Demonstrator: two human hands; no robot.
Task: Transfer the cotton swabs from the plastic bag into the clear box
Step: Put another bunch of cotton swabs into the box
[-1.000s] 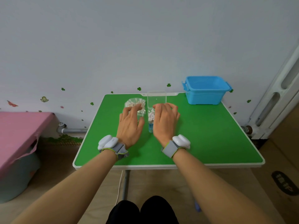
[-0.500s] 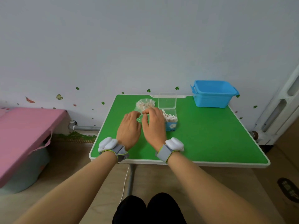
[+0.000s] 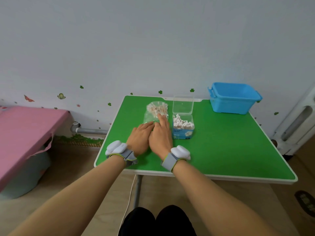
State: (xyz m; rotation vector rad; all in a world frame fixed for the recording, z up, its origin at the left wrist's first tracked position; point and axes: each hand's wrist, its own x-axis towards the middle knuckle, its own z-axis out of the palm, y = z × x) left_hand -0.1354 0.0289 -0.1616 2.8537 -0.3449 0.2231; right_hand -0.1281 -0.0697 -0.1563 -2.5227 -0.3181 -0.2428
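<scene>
Both left hand [image 3: 139, 139] and right hand [image 3: 161, 138] touch the plastic bag [image 3: 150, 115].

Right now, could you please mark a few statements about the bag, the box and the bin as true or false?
1. The box has its lid standing open. True.
2. The bag lies right of the box. False: it lies left of it.
3. The box already holds swabs. True.
4. The bin sits at the near left corner of the table. False: it sits at the far right corner.
5. A finger of the right hand reaches onto the bag. True.
</scene>
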